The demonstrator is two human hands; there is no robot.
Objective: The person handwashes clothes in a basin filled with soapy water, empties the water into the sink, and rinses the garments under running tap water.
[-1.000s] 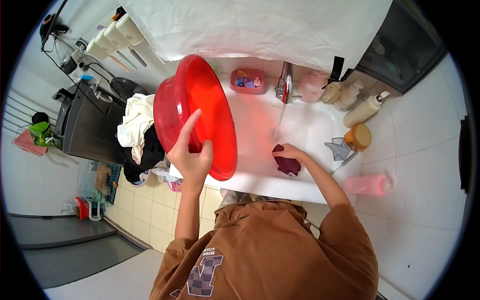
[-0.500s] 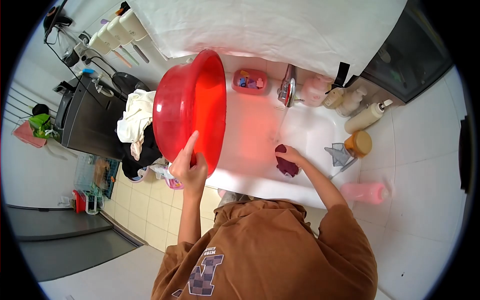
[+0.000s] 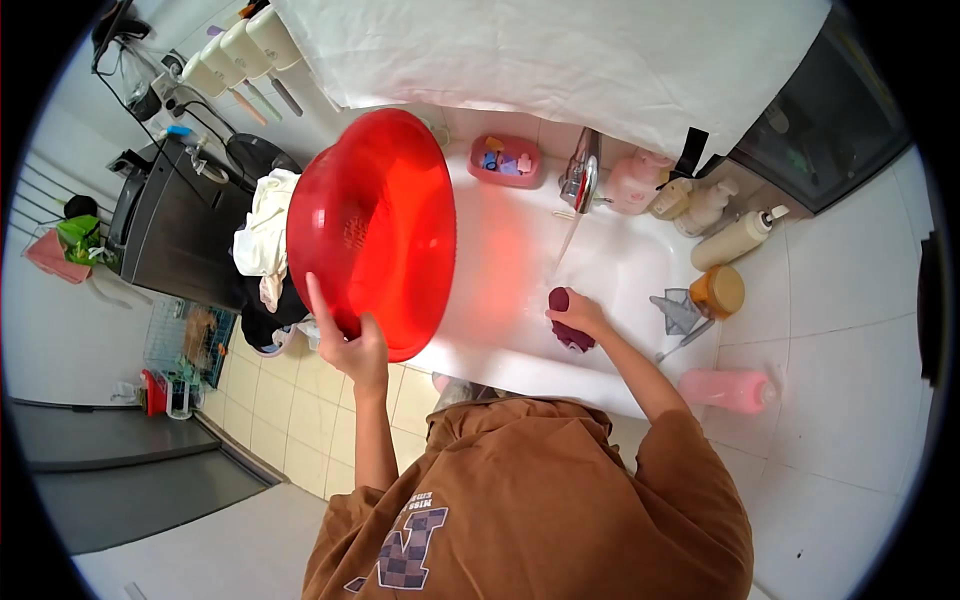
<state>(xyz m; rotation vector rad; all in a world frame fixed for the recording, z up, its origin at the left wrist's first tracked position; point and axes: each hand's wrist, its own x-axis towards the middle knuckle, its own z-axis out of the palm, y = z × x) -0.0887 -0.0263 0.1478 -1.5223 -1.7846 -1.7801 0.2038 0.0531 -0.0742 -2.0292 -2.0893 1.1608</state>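
A big red plastic basin (image 3: pixel 425 240) is tilted over the left end of the white sink (image 3: pixel 470 368). My left hand (image 3: pixel 352 350) grips its near rim, with the thumb over the edge and a finger stretched along the outside. In the sink my right hand (image 3: pixel 580 315) is closed around a bunched maroon cloth (image 3: pixel 570 337), close to the front wall. A thin stream of water runs from the chrome faucet (image 3: pixel 580 175) and lands just behind that hand. The basin casts a red glow on the sink floor.
On the sink's back ledge is a pink box (image 3: pixel 505 162) of small items. Pump bottles (image 3: pixel 735 240), an amber jar (image 3: pixel 718 292) and a grey cloth (image 3: pixel 680 312) line the right side, with a pink bottle (image 3: pixel 725 390) nearer. Piled clothes (image 3: pixel 268 225) lie left of the basin.
The basin has tipped so more of its inside faces up, and my left hand has shifted left and slightly toward me with it. My right hand and the cloth have barely moved.
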